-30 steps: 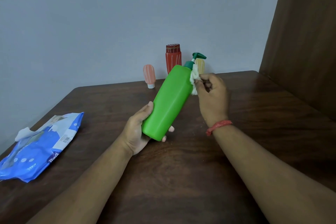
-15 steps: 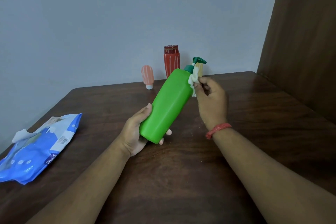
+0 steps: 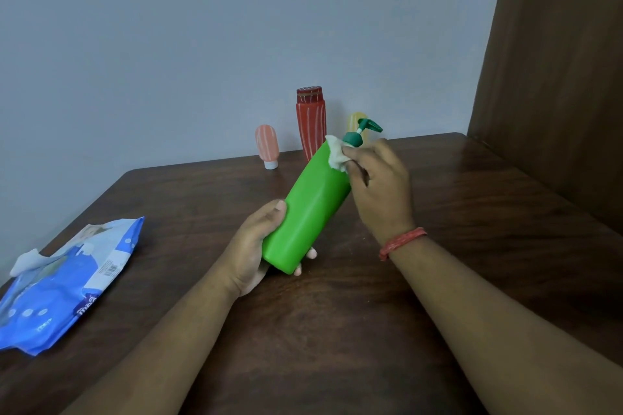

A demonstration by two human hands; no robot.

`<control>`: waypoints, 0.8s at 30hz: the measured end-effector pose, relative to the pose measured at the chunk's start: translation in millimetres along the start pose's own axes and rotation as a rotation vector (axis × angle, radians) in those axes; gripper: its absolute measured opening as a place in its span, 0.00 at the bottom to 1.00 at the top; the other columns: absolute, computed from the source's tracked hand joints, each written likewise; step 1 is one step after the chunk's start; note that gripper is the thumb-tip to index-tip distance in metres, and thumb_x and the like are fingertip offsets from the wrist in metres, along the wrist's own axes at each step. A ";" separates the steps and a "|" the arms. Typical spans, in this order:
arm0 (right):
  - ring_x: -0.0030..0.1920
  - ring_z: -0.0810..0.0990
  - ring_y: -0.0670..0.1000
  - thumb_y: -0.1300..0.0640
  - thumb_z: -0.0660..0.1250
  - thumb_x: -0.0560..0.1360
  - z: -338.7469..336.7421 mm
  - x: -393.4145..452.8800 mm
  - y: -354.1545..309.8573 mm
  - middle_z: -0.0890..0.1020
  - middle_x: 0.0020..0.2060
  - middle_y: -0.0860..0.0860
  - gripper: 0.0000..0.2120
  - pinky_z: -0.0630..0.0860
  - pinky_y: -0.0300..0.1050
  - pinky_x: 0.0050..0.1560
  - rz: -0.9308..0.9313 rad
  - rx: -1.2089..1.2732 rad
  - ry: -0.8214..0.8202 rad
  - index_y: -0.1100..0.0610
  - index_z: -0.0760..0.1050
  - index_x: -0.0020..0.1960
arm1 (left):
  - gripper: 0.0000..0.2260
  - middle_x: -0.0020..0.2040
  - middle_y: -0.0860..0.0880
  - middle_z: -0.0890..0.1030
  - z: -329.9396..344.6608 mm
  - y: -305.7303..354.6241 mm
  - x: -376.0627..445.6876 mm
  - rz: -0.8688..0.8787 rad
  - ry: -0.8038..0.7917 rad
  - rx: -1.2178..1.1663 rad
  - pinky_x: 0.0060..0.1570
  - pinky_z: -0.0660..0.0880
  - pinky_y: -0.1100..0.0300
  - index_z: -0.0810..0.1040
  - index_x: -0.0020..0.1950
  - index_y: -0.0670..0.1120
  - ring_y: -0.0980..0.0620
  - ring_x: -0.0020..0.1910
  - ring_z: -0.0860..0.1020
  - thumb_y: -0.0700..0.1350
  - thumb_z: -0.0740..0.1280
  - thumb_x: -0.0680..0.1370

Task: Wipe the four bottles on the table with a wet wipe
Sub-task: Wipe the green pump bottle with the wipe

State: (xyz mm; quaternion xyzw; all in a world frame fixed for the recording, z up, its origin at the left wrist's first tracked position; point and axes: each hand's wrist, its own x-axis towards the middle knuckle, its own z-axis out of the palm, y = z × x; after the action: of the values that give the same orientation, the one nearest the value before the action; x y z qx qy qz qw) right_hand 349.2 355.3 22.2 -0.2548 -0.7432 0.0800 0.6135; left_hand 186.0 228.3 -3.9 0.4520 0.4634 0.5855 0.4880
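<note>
Blue-and-white plastic pack of wet wipes (image 3: 64,283) lies flat near the left edge of the dark brown wooden table (image 3: 337,330), one white sheet poking from its opening. Further in, the left hand (image 3: 256,246) grips the base of a bright green plastic pump bottle (image 3: 310,209), thumb on the upper face and fingertips curled round underneath; the bottle is held off the table, tilted with its dark green pump head (image 3: 362,131) pointing away and to the right. Against the grey wall behind stand a small pink striped tube (image 3: 267,145) resting on its white cap, a taller red striped bottle (image 3: 310,121), and a yellow bottle (image 3: 354,121) mostly hidden by the pump. The right hand (image 3: 381,185) pinches a crumpled white wet wipe (image 3: 337,155) between thumb and fingers, pressing it onto the green bottle's shoulder just below the pump collar. A red thread band (image 3: 403,242) circles the right wrist.
</note>
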 end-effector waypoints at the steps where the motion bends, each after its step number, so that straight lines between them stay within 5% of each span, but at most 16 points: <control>1: 0.48 0.78 0.51 0.69 0.69 0.75 -0.9 2.3 1.0 0.79 0.47 0.56 0.09 0.75 0.40 0.50 0.000 -0.015 0.013 0.64 0.83 0.54 | 0.24 0.51 0.36 0.82 0.6 -0.5 0.1 0.002 0.001 0.014 0.32 0.76 0.51 0.73 0.68 0.40 0.34 0.42 0.82 0.55 0.61 0.79; 5: 0.47 0.78 0.54 0.69 0.66 0.76 -5.8 10.6 7.2 0.77 0.46 0.57 0.10 0.76 0.44 0.48 0.023 -0.061 0.085 0.65 0.83 0.54 | 0.24 0.51 0.35 0.82 3.1 -1.4 1.3 0.009 0.003 0.066 0.31 0.77 0.51 0.72 0.68 0.39 0.33 0.42 0.82 0.54 0.63 0.78; 9: 0.46 0.76 0.58 0.68 0.63 0.76 1.5 5.6 -2.7 0.76 0.44 0.59 0.12 0.77 0.53 0.46 -0.123 -0.112 -0.080 0.66 0.82 0.55 | 0.23 0.48 0.35 0.82 4.5 -0.6 0.4 0.019 0.022 0.069 0.30 0.78 0.51 0.72 0.66 0.38 0.33 0.42 0.82 0.54 0.63 0.78; 14: 0.46 0.76 0.60 0.69 0.62 0.73 -0.6 11.1 3.9 0.76 0.44 0.60 0.13 0.77 0.52 0.45 -0.093 -0.173 0.012 0.66 0.82 0.53 | 0.23 0.48 0.36 0.82 7.1 -0.7 0.7 0.020 0.023 0.098 0.29 0.78 0.52 0.73 0.66 0.39 0.33 0.41 0.82 0.53 0.63 0.78; 19: 0.46 0.74 0.57 0.69 0.64 0.74 10.7 -0.1 -7.1 0.76 0.43 0.60 0.11 0.74 0.49 0.46 -0.230 -0.187 -0.147 0.65 0.83 0.52 | 0.24 0.48 0.35 0.82 6.4 -1.1 0.4 0.024 0.050 0.068 0.29 0.78 0.51 0.73 0.66 0.37 0.34 0.40 0.82 0.54 0.63 0.78; 24: 0.43 0.75 0.59 0.70 0.65 0.74 10.4 0.7 -6.7 0.76 0.42 0.60 0.09 0.75 0.51 0.43 -0.150 -0.177 -0.104 0.68 0.82 0.50 | 0.25 0.50 0.35 0.82 6.2 -2.0 0.6 0.028 0.037 0.082 0.29 0.78 0.51 0.74 0.66 0.39 0.34 0.41 0.82 0.57 0.60 0.79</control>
State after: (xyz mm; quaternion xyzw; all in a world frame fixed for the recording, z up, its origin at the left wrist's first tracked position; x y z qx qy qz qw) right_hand 337.3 352.0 23.2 -0.2473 -0.7951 -0.0189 0.5535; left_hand 192.3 229.8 -4.8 0.4669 0.4896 0.5811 0.4523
